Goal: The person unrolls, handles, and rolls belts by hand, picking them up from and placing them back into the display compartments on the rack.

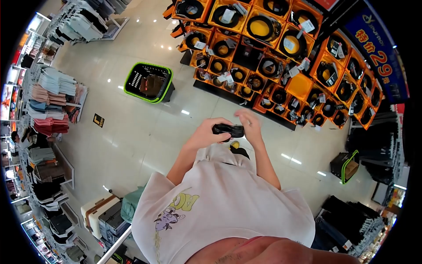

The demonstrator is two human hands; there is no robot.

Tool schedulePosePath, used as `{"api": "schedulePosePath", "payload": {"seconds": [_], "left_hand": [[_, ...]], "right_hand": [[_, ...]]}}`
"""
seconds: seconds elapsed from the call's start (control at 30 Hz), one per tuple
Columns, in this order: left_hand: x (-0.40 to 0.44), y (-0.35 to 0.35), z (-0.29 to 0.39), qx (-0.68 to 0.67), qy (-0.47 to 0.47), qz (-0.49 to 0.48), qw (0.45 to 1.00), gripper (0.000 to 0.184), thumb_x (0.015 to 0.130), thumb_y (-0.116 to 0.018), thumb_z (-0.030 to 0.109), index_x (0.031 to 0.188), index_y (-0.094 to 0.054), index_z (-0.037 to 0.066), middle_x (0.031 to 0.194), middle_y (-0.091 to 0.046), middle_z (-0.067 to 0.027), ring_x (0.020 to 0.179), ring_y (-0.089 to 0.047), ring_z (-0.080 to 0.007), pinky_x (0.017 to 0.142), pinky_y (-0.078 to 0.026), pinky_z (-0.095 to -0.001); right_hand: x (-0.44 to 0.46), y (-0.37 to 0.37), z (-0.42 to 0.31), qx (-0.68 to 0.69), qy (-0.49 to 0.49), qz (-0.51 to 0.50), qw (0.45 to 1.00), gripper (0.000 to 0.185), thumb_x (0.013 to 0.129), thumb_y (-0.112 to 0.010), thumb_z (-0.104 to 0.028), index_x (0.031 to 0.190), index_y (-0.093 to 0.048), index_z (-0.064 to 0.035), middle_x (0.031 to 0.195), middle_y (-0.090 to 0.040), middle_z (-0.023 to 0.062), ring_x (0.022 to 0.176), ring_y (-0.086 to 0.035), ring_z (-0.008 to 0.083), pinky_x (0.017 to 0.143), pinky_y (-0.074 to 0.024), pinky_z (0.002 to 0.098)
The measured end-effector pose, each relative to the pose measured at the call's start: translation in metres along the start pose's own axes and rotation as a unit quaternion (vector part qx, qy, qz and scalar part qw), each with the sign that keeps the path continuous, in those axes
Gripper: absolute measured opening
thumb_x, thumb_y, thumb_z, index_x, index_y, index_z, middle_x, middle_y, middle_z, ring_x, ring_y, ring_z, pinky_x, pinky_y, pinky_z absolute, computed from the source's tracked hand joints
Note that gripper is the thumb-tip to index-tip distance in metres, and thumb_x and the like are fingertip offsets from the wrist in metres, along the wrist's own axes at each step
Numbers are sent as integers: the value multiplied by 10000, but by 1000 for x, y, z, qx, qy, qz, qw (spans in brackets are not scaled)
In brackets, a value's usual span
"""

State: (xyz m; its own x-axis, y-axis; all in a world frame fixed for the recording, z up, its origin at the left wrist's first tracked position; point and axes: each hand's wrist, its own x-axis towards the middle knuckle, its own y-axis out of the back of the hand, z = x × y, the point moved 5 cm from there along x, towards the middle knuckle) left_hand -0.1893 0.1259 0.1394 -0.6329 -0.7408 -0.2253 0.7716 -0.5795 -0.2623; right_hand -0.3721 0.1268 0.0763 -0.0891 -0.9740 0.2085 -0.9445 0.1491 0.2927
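Observation:
A black coiled item, which looks like a rolled belt (228, 130), is held in front of my body. My left hand (211, 131) is closed round one side of it, with the thumb below and fingers above. At its other end is my right hand (249, 125), the palm against the item and the fingertips raised and slightly blurred. Beyond my hands stands a rack of orange boxes (300, 86) that hold similar black coils with white tags.
A black basket with a green rim (170, 83) stands on the floor ahead to the left, and another basket (344, 167) to the right. Clothes racks (55, 97) line the left side. Suitcases (99, 215) stand at the lower left. Dark trousers (373, 141) hang at the right.

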Motion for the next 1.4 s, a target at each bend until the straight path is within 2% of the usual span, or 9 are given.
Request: {"api": "schedulePosePath", "payload": {"seconds": [0.07,0.2,0.47,0.6,0.7,0.77,0.93,1.13,1.4], "left_hand": [[-8,38,0,49,-4,75,996,311,803,-714,104,1088,-621,20,790,-672,-74,632,-583,-100,572,-479,-245],[-22,89,6,268,-49,194,942,345,792,-714,110,1112,-598,51,728,-648,-89,607,-575,-142,576,-475,-286],[-37,106,-27,461,-185,307,811,379,826,-688,158,1194,-600,139,1205,-524,-154,991,-574,-368,791,-505,-433],[-46,97,-36,341,-177,189,904,735,820,-616,41,1484,-303,66,1512,-243,-233,1395,-227,-442,1028,-402,-448],[-48,101,-33,197,-224,124,947,927,814,-580,-44,1551,-38,102,1580,-99,-207,1384,-273,-339,912,-477,-350],[-50,107,-33,99,-205,62,972,934,806,-597,-25,1543,-31,76,1584,-126,-192,1451,-84,-348,1062,-322,-409],[-41,132,-20,-68,-214,141,964,856,783,-585,-61,1512,-162,90,1528,-287,-138,1388,-311,-332,1122,-263,-432],[10,128,-16,29,-44,91,994,286,756,-509,-100,995,-621,10,931,-668,-70,826,-594,-153,768,-517,-300],[75,101,22,470,-189,118,854,249,705,-538,-82,921,-605,20,879,-680,-127,779,-647,-375,691,-514,-414]], "right_hand": [[-18,-31,42,98,-207,-173,958,349,998,-502,-303,880,-679,-25,721,-625,23,699,-519,127,664,-410,291],[-27,-77,-3,159,-255,-298,906,324,970,-573,-285,772,-619,-32,599,-551,-12,553,-483,68,516,-377,244],[-15,-161,-32,329,-346,-157,865,295,1020,-473,-313,961,-559,-37,611,-527,19,513,-480,100,500,-390,248],[3,-174,-44,209,-228,-105,945,341,994,-518,-382,958,-543,-44,661,-526,0,558,-480,94,527,-402,247],[12,-172,-50,212,-266,-207,917,357,978,-544,-400,980,-542,-43,671,-519,-9,570,-470,77,544,-401,238],[15,-171,-51,240,-283,-252,894,324,978,-545,-362,1005,-537,-39,663,-520,-2,559,-471,81,544,-394,239],[21,-159,-55,333,-269,-242,871,277,966,-551,-306,1015,-537,-34,649,-538,17,541,-477,97,531,-385,245],[24,-160,-64,311,-215,-290,879,295,978,-532,-317,1000,-522,-22,670,-535,15,568,-490,98,541,-393,247],[28,-66,-12,194,-249,-347,883,379,1004,-480,-402,990,-541,-28,708,-624,37,668,-616,118,598,-479,257]]}}
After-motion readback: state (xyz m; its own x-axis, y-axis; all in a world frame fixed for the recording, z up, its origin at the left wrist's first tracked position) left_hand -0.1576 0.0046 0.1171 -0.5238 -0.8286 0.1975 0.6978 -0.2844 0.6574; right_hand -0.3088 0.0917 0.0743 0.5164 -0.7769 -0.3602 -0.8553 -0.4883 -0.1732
